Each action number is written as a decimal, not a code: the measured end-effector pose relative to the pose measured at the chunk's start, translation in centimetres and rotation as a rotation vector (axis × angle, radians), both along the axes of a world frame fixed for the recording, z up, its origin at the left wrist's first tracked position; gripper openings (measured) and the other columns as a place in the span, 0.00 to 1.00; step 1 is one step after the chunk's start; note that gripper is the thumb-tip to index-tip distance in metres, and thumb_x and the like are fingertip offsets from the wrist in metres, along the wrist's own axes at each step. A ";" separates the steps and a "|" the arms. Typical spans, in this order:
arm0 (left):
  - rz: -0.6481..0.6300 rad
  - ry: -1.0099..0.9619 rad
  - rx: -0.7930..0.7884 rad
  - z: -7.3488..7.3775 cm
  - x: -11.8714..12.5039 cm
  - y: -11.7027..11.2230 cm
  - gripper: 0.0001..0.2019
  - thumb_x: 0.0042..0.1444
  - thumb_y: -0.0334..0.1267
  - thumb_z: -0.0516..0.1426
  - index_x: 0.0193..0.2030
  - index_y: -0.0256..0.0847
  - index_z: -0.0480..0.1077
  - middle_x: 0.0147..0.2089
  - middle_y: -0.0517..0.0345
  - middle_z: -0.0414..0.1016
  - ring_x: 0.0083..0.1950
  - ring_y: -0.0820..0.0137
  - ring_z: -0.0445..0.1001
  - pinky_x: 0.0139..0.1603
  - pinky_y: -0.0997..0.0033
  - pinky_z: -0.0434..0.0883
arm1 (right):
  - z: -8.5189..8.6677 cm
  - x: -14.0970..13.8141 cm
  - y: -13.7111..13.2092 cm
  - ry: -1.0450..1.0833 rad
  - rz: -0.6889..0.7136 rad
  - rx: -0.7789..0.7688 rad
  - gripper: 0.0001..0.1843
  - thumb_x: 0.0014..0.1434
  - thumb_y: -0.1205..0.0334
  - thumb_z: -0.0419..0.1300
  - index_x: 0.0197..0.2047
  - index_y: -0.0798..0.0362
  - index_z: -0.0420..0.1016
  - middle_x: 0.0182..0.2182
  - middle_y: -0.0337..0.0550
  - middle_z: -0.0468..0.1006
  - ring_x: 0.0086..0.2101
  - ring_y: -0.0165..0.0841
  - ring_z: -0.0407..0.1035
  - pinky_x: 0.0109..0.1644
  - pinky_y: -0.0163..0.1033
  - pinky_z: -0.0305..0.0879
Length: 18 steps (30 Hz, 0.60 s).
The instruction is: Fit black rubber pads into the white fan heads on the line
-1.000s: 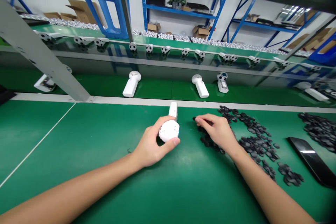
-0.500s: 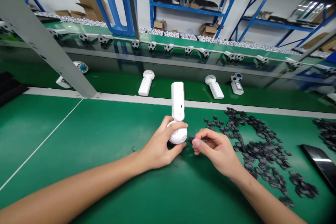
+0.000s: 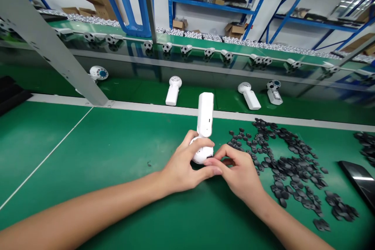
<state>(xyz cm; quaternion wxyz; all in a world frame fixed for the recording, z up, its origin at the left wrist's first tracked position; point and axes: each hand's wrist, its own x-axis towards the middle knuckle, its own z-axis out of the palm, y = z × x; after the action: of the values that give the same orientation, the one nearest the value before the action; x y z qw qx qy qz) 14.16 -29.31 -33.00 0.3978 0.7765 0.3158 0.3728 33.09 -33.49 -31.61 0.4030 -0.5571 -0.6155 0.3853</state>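
My left hand [image 3: 187, 164] is wrapped round the round head of a white handheld fan [image 3: 205, 115], whose handle points up and away from me. Thumb and forefinger of my right hand [image 3: 234, 166] pinch a small black piece [image 3: 209, 157] against the right side of that round head. The fingers partly cover the piece, and I cannot tell whether it sits in the surface. Just right of my right hand lies a loose spread of similar black pieces [image 3: 295, 172] on the green table [image 3: 117, 148].
Beyond the table's pale edge strip, more white fans [image 3: 172, 95] lie on a green belt [image 3: 140, 91]. A grey post [image 3: 55, 43] stands at the left. A black phone-like slab [image 3: 359, 181] lies at the right. Football-patterned fans [image 3: 186, 49] line the far side.
My right hand has moved left and brought the black piece from beside the fan's head into contact with it. The fan and left hand have shifted slightly right in view.
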 end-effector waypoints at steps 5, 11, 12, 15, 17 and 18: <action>-0.008 0.011 -0.004 0.2 0.1 0.1 0.20 0.59 0.45 0.68 0.55 0.47 0.69 0.48 0.57 0.65 0.45 0.67 0.70 0.47 0.67 0.70 | -0.3 0.3 0.4 -0.101 0.110 0.077 0.16 0.65 0.56 0.67 0.28 0.51 0.69 0.27 0.36 0.75 0.28 0.31 0.68 0.32 0.35 0.63; -0.044 0.005 -0.038 0.2 -0.4 1.0 0.11 0.67 0.42 0.61 0.54 0.46 0.72 0.47 0.56 0.67 0.44 0.67 0.70 0.47 0.66 0.67 | 0.4 4.4 2.7 -0.305 0.166 0.188 0.18 0.77 0.55 0.48 0.45 0.49 0.79 0.39 0.41 0.81 0.39 0.35 0.75 0.45 0.38 0.68; -0.046 0.022 -0.058 0.3 -0.6 1.0 0.11 0.68 0.42 0.60 0.54 0.46 0.72 0.46 0.57 0.67 0.43 0.67 0.70 0.46 0.66 0.66 | 0.3 5.5 3.3 -0.369 0.082 0.212 0.17 0.77 0.55 0.50 0.48 0.48 0.80 0.40 0.42 0.82 0.40 0.36 0.75 0.46 0.39 0.68; -0.071 0.055 -0.124 0.5 -1.2 1.0 0.09 0.68 0.43 0.59 0.51 0.45 0.73 0.46 0.57 0.69 0.42 0.67 0.70 0.45 0.66 0.65 | -0.3 8.7 4.8 -0.593 -0.135 0.242 0.15 0.73 0.53 0.56 0.49 0.47 0.84 0.42 0.44 0.82 0.41 0.39 0.76 0.43 0.41 0.68; -0.083 0.073 -0.129 0.6 -1.5 1.1 0.08 0.69 0.43 0.58 0.50 0.45 0.74 0.46 0.57 0.70 0.43 0.67 0.70 0.46 0.66 0.65 | -0.9 9.9 5.5 -0.686 -0.155 0.202 0.14 0.71 0.51 0.59 0.47 0.45 0.86 0.42 0.43 0.81 0.40 0.39 0.76 0.42 0.42 0.68; -0.088 0.086 -0.112 0.6 -1.6 1.1 0.08 0.69 0.43 0.58 0.50 0.45 0.74 0.46 0.57 0.70 0.43 0.66 0.70 0.46 0.66 0.65 | -1.2 10.1 5.8 -0.717 -0.150 0.180 0.13 0.70 0.50 0.61 0.46 0.44 0.86 0.42 0.43 0.81 0.40 0.39 0.76 0.41 0.42 0.68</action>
<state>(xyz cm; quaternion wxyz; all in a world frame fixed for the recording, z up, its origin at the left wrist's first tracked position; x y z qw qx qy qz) 12.53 -28.17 -32.44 0.4429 0.7814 0.3184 0.3031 43.19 -27.73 -32.84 0.2363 -0.6624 -0.7065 0.0796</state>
